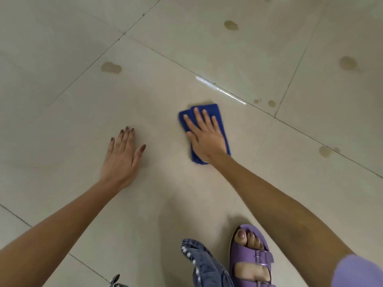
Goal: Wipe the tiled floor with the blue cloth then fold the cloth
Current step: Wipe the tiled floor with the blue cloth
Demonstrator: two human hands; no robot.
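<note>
As you crouch low, your left hand lies flat on the tiled floor, fingers straight and spread, holding nothing; it's a brace for your weight, I'd say. Your right hand presses the folded blue cloth down, fingers straight, palm on top, so the whole pad bears on the tile. The cloth sits on the big middle tile, near its far right edge. Its long axis runs away from you, far end leaning slightly left. Brown stains lie beyond.
</note>
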